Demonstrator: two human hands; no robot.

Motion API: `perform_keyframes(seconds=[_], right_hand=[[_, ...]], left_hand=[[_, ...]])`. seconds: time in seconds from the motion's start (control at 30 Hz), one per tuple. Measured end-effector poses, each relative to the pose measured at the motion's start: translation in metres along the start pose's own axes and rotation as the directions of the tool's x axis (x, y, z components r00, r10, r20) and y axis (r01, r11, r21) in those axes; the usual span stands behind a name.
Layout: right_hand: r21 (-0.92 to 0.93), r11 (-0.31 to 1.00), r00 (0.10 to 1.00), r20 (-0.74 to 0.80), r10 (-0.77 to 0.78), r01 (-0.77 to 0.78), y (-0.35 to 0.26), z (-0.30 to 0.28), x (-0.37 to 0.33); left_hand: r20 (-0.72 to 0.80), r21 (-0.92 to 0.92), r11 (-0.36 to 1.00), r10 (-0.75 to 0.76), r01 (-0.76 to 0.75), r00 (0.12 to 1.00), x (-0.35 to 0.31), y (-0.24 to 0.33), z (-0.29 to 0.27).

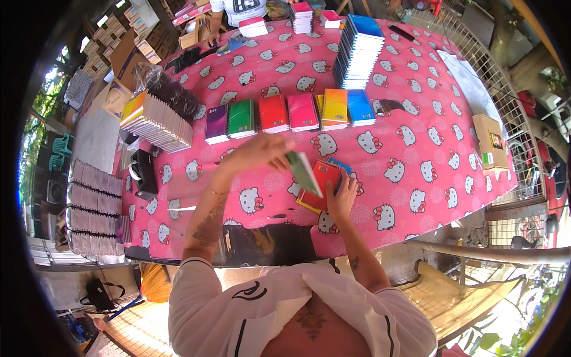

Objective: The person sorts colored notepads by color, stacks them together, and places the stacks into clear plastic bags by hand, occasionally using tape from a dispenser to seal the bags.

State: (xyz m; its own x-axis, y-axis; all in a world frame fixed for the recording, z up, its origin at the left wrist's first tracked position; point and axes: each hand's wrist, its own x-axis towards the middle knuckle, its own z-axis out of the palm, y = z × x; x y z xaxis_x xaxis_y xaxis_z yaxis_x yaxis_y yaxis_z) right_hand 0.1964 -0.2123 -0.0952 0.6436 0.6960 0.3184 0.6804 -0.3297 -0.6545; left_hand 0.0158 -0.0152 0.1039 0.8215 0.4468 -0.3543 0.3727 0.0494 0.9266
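Observation:
My left hand (pixel 266 153) grips a small green notebook (pixel 305 174) by its upper end, tilted on edge above the table. Beneath it lies a red spiral notebook (pixel 321 189), fanned over a blue notebook (pixel 339 166) and a yellow one (pixel 307 204). My right hand (pixel 342 196) holds the right side of this little stack, fingers along the red notebook's edge. Beyond my hands runs a row of notebook piles: purple (pixel 216 122), green (pixel 241 116), red (pixel 273 112), pink (pixel 303 110), yellow (pixel 335 106) and blue (pixel 360 107).
A tall stack of blue-topped notebooks (pixel 359 53) rises behind the row. To the left stand a long yellow-topped stack (pixel 156 122), a black tape dispenser (pixel 143 174) and bundled notebooks (pixel 95 208). A cardboard box (pixel 491 143) sits at right. Another person (pixel 241 9) is across the pink-covered table (pixel 410 172).

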Motion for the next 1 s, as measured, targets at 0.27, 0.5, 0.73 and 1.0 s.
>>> perform_keyframes(seconds=[0.27,0.5,0.73,1.0], right_hand=[[0.247,0.953,0.977,0.165,0.137,-0.176,0.008,-0.011,0.014],[0.12,0.991,0.998,-0.012,-0.056,0.057,0.032,-0.022,0.076],[-0.157,0.895,0.903,0.184,-0.388,0.417,0.009,0.027,0.193],[-0.016,0.774,0.735,0.326,-0.595,0.633,-0.059,0.09,0.171]], left_hand=[[0.001,0.67,0.738,-0.108,0.08,0.994,0.075,-0.045,0.08],[-0.409,0.555,0.832,0.255,0.016,0.876,0.092,-0.086,0.074],[-0.473,0.876,0.42,0.644,0.239,0.601,0.145,-0.106,0.011],[-0.407,0.89,0.445,0.676,0.1,0.614,0.122,-0.155,-0.03]])
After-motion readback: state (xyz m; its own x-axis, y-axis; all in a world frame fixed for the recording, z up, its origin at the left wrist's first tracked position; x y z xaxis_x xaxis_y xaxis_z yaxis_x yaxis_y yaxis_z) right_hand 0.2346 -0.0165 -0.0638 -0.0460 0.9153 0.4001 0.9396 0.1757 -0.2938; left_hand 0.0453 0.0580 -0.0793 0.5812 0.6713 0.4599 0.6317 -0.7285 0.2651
